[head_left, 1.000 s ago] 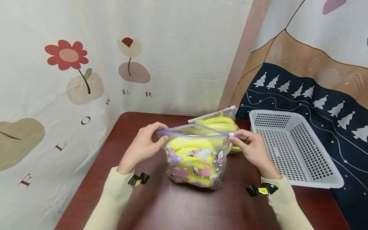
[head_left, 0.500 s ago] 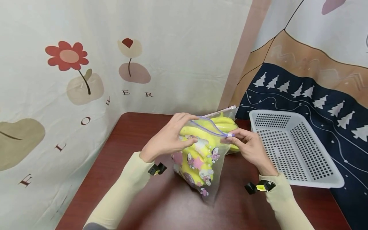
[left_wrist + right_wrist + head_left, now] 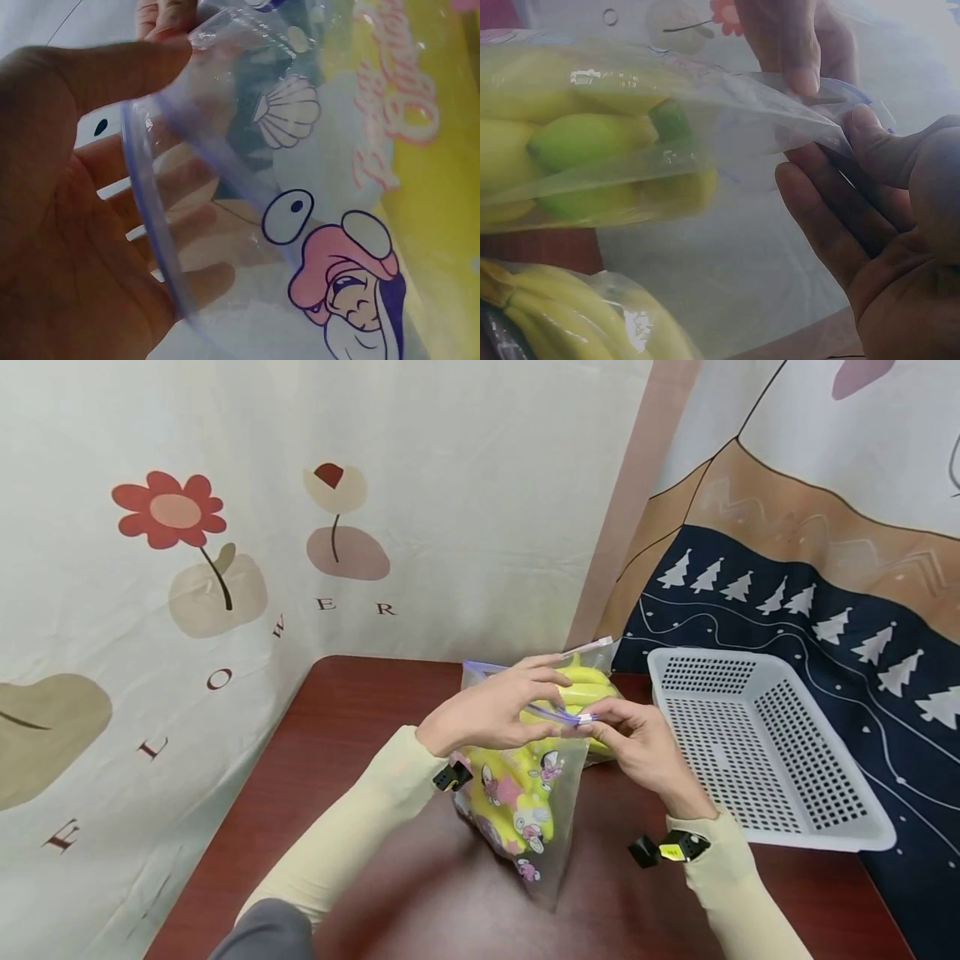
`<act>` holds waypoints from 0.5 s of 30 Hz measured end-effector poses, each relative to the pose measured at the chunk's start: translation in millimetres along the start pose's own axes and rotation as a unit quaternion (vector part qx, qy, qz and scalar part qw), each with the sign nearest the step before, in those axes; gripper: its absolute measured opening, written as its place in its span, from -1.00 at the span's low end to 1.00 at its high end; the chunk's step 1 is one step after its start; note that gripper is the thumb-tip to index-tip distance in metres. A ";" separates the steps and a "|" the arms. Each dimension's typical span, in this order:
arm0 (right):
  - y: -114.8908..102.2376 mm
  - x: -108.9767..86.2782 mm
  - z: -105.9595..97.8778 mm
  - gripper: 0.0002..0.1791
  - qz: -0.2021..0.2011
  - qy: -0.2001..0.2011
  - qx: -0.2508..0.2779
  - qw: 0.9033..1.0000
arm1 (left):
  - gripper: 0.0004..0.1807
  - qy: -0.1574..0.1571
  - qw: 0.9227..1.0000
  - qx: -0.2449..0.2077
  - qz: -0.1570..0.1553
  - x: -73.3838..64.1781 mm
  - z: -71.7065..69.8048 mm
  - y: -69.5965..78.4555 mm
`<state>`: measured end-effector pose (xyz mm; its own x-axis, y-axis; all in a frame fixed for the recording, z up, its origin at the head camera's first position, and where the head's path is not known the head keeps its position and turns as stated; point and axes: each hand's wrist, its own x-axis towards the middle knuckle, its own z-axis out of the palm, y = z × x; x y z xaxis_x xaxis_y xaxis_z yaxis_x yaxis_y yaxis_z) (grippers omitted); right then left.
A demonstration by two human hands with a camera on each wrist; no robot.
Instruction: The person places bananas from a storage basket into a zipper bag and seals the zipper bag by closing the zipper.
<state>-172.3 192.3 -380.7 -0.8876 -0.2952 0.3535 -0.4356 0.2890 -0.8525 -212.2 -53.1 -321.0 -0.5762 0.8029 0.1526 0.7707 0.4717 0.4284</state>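
Observation:
A clear slider zip bag (image 3: pixel 525 793) with cartoon prints stands in the middle of the table, packed with yellow, green-ended fruit (image 3: pixel 592 142). My right hand (image 3: pixel 645 747) pinches its top corner at the white slider (image 3: pixel 585 718) between thumb and fingers. Across the bag's mouth lies my left hand (image 3: pixel 487 706); in the left wrist view its thumb (image 3: pixel 127 75) is on the near side and its loosely straight fingers show behind the film. The purple zip strip (image 3: pixel 142 187) runs between them and gapes. Much of the bag's top is hidden by the left hand.
Behind the bag lies a second zip bag holding bananas (image 3: pixel 588 693). A white perforated plastic basket (image 3: pixel 862 793) stands to the right on the dark red table (image 3: pixel 360 827). Printed cloth (image 3: pixel 480 527) hangs behind and to the left.
My left hand has moved right from the bag's left top corner toward the slider. The bag has turned so its right edge points nearer me. My right hand keeps its pinch, shifting slightly left.

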 end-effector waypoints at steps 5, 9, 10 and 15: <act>-5.7 0.1 -0.2 -0.89 -0.007 0.013 0.003 1.000 | -0.92 0.045 0.999 -0.006 0.024 -1.8 5.2 2.1; -13.1 -0.3 0.3 -0.88 -0.025 0.015 0.017 0.999 | -0.90 0.095 0.995 -0.022 0.034 -6.5 11.5 4.5; -15.0 -0.5 0.5 -0.88 -0.034 0.015 0.015 0.999 | -0.89 0.109 0.993 -0.027 0.035 -7.3 13.2 5.1; -22.8 -1.4 -0.6 -0.85 -0.081 0.038 -0.046 0.995 | -0.88 0.154 0.986 -0.049 0.040 -9.9 18.2 8.8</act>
<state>-161.2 186.6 -361.5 -0.8116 -0.2759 0.5149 -0.5830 0.3258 -0.7443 -194.8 -50.2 -335.0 -0.5820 0.6800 0.4460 0.7953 0.3617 0.4864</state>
